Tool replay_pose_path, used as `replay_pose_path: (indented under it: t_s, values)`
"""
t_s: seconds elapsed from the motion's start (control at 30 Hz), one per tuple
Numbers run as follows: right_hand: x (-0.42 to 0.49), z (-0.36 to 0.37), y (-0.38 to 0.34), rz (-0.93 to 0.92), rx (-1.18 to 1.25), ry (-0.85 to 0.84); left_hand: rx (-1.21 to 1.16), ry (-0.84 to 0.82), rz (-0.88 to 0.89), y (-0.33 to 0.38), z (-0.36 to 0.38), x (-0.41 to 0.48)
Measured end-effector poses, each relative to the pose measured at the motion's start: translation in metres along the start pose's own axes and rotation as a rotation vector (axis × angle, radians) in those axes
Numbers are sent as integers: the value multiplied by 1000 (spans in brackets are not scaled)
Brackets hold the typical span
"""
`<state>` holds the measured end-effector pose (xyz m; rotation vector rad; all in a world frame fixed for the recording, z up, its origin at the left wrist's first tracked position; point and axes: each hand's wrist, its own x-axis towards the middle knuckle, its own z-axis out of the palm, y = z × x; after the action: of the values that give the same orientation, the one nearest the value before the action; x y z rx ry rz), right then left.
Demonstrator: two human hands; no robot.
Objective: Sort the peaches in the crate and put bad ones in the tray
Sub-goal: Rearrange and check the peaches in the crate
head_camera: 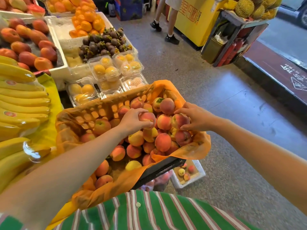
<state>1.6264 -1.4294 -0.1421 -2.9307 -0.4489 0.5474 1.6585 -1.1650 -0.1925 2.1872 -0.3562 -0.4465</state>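
Observation:
A black mesh crate (pixel 163 170) lined with an orange bag (pixel 194 151) stands in front of me, heaped with several red and yellow peaches. My left hand (pixel 132 121) grips one peach (pixel 148 118) on top of the heap near the middle. At the right side of the pile my right hand (pixel 195 117) curls its fingers and thumb round another peach (pixel 180 121). On the floor, below the crate's right corner, a white tray (pixel 201 170) holds three peaches (pixel 186 172).
Bananas (pixel 21 103) lie on a yellow cloth at my left. Clear boxes of yellow fruit (pixel 106 72), mangosteens (pixel 103 44) and oranges (pixel 88 20) fill the stall beyond the crate. A person's legs (pixel 167 19) stand on the open floor, near a yellow stand (pixel 197 22).

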Motion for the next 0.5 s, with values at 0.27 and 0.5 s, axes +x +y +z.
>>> replay_pose_path:
  t_s: [0.27,0.5]
  values:
    - [-1,7,9,-69,41,103,373,147,261,0,17,26]
    - [3,1,8,-117,138,121,479,123,318,-5,4,32]
